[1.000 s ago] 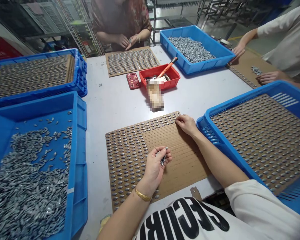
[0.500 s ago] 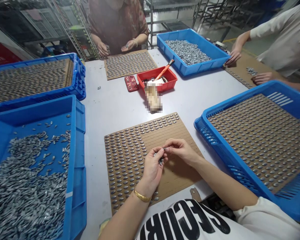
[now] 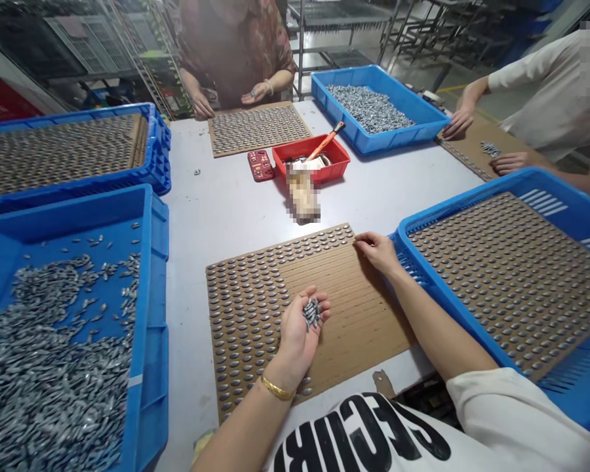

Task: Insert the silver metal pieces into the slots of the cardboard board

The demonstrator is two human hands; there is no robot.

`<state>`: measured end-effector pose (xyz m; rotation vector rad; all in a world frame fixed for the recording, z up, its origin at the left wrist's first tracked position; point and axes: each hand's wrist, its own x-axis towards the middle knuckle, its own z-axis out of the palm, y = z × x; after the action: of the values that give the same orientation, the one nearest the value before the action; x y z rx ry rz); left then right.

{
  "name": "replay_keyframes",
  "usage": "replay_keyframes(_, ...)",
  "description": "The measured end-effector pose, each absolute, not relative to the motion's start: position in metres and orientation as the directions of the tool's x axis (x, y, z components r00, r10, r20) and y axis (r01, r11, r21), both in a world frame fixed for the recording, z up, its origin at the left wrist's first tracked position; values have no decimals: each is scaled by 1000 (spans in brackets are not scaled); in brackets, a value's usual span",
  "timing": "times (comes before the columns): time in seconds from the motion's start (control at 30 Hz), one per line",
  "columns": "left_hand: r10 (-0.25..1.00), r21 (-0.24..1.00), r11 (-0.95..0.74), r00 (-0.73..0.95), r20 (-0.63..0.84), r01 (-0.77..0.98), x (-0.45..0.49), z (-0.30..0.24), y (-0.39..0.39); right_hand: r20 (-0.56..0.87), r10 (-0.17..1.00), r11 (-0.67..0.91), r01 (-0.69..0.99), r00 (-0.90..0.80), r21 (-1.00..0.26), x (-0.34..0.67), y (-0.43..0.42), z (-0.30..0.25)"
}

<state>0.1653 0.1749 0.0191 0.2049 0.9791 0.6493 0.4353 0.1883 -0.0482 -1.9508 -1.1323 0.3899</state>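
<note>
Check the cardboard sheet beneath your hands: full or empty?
Partly filled: the cardboard sheet carries grey pieces along its left and far sides; much else is bare.

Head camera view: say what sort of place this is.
Probably a factory workshop: a blue bin heaped with small grey pieces, a cardboard sheet with rows of similar ones, and metal racks behind the table.

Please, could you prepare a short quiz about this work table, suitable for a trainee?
1. True or false: the camera wearer's left hand holds loose grey pieces in its palm.
2. Where is the wearer's right hand?
A) Inside the red tray
B) Near the far right corner of the cardboard sheet
C) Above the gold bracelet
3. Complete: the gold bracelet is on the wearer's ____ wrist.

Key: 1 true; 2 B; 3 left.
</note>
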Motion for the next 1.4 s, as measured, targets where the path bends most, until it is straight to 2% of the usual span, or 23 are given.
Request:
replay_keyframes(0.4,577,435,814,455,-678,-385,166,17,172,113,852,-306,662,511,-684,449,208,-57)
replay_keyframes(0.67,535,354,835,477,-697,-420,165,21,173,77,841,-349,646,536,-679,452,210,-58)
replay_keyframes(0.83,556,363,821,476,-681,-441,155,24,172,140,832,-326,677,537,-660,436,200,-41)
replay_keyframes(0.9,563,362,814,464,-684,-454,150,25,172,196,836,-270,696,512,-666,412,190,-28)
replay_keyframes(0.93,565,359,812,464,-682,-460,148,24,172,228,861,-193,707,455,-680,396,184,-20)
replay_keyframes(1.03,580,336,797,481,-657,-501,142,22,172,195,979,111,654,57,-748,343,165,3)
replay_keyframes(1.1,604,316,775,496,-623,-547,137,21,172,225,961,275,636,-160,-721,314,154,12)
replay_keyframes(1.13,616,310,765,499,-610,-565,135,21,172,245,945,327,637,-218,-698,304,151,14)
replay_keyframes(1.3,629,315,746,467,-622,-586,125,18,169,317,907,418,689,-278,-592,282,146,7)
replay_keyframes(1.4,653,372,733,436,-619,-569,119,15,164,335,903,424,687,-269,-591,279,147,7)
